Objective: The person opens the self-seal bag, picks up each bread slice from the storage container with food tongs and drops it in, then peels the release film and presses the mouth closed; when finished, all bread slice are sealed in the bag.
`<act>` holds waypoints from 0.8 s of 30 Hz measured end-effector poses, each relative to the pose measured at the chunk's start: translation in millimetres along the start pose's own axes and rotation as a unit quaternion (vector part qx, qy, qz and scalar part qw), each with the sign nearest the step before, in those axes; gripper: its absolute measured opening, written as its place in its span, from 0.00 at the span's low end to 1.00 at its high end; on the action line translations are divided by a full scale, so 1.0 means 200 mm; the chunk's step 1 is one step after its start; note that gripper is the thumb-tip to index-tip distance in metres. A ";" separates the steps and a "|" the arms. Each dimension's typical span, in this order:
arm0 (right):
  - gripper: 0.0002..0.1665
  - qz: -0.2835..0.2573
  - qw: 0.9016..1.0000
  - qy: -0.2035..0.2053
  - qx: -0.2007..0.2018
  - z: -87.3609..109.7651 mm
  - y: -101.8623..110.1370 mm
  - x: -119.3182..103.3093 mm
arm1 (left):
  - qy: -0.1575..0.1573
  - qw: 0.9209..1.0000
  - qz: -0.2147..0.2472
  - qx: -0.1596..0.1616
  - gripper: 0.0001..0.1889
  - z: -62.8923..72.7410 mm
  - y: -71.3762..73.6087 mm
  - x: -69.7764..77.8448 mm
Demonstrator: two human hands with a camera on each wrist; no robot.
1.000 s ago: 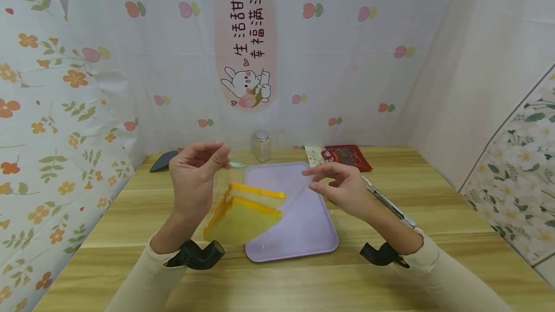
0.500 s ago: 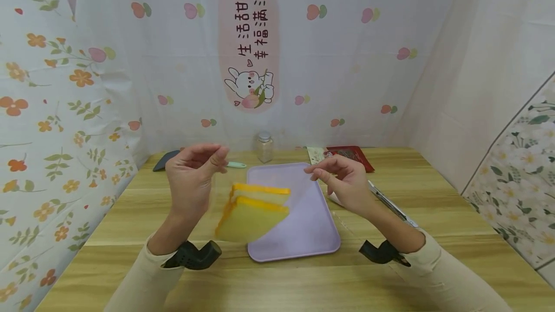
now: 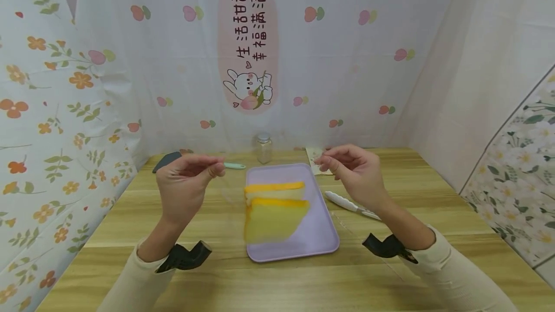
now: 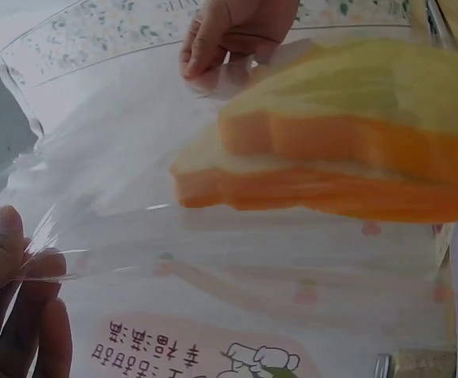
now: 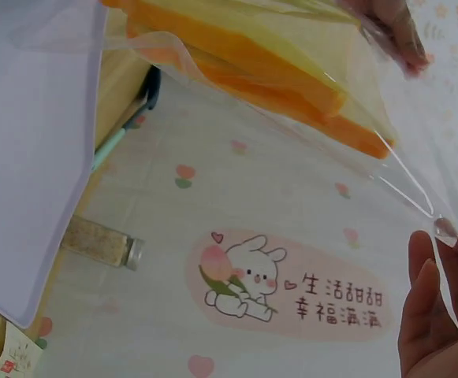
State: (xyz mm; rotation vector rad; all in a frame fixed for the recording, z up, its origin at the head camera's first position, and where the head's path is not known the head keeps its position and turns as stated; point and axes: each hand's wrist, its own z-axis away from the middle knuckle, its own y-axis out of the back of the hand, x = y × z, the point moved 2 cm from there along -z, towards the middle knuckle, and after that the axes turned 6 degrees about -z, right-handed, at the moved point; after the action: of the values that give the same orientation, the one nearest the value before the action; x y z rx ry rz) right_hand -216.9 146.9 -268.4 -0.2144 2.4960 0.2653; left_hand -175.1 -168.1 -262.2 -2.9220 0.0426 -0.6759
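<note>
Between my two hands hangs a clear plastic bag point(image 4: 110, 213). My left hand point(image 3: 183, 184) pinches one upper corner of it between thumb and fingers. The opposite corner is pinched by my right hand point(image 3: 356, 173). Inside the bag are two bread slices point(image 3: 277, 220), pale yellow with orange crusts, one in front of the other and slightly blurred. In the head view they overlap the lilac tray point(image 3: 296, 255). The right wrist view shows the film stretched taut toward the right fingertips point(image 5: 422, 276).
White-handled tongs point(image 3: 344, 202) lie right of the tray, partly behind the right forearm. A glass jar point(image 3: 263, 149) with a metal lid stands behind the tray. A packet point(image 3: 315, 159) lies at back right. Behind the left hand is a spatula point(image 3: 166, 161) with a mint handle.
The bag with the bread slices has shifted right, over the tray. My left hand has moved left and lower; my right hand has moved right and up, uncovering the tongs' white handle.
</note>
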 end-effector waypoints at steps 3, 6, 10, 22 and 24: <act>0.04 -0.002 1.000 0.013 0.006 -0.01 -0.01 -0.01 | -0.027 1.000 0.000 -0.010 0.07 0.01 0.00 0.02; 0.05 -0.011 0.999 0.037 0.016 -0.04 -0.03 -0.02 | -0.039 0.999 -0.014 -0.014 0.09 0.00 0.01 0.03; 0.06 -0.042 0.996 0.064 0.043 -0.07 -0.05 -0.04 | -0.023 0.999 -0.026 -0.013 0.08 -0.01 0.02 0.02; 0.04 -0.017 0.999 0.042 0.022 -0.10 -0.05 0.00 | -0.033 0.998 -0.020 -0.053 0.09 -0.02 0.07 -0.02; 0.04 -0.008 0.999 0.042 0.007 -0.10 -0.03 0.01 | -0.036 0.997 -0.008 -0.070 0.07 -0.02 0.08 -0.02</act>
State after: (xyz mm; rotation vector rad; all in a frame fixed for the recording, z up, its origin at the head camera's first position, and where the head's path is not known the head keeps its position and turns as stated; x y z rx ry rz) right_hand -227.5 135.4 -254.1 -0.2451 2.5779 0.2355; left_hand -180.5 -184.4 -261.7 -3.0821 0.0599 -0.5924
